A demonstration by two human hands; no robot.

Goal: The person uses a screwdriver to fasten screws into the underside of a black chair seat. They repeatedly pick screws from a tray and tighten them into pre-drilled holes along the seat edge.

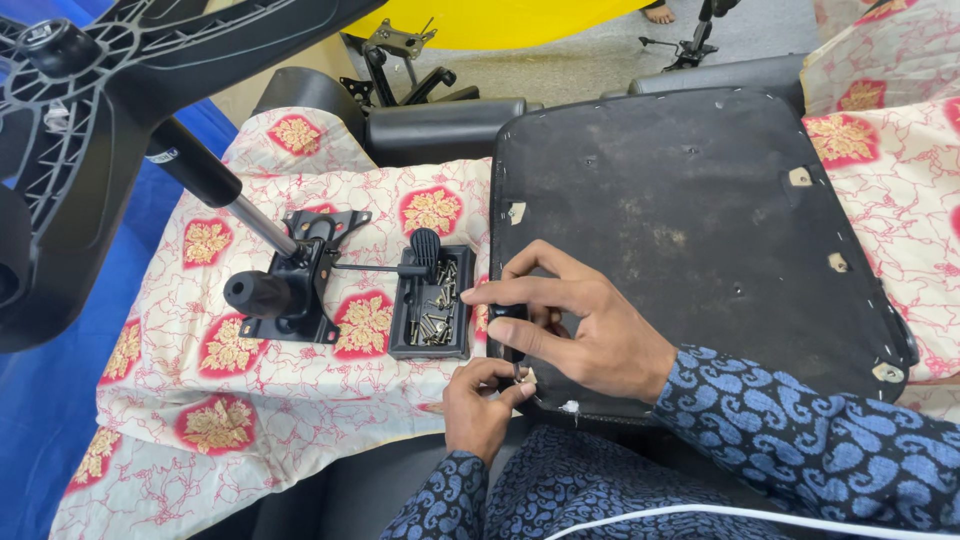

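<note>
Black seat pan lies underside up (one only); the right hand pinches a small black part at its near-left edge. Left hand pinches something tiny below that edge; left of the pan sits one black tray of screws.

1. Your right hand covers the small black part at the seat pan's near edge; its shape cannot be told.
2. Left of the seat pan, the screws in the black tray are too small to count.
3. The chair base is cut off by the frame's top-left edges.
</note>
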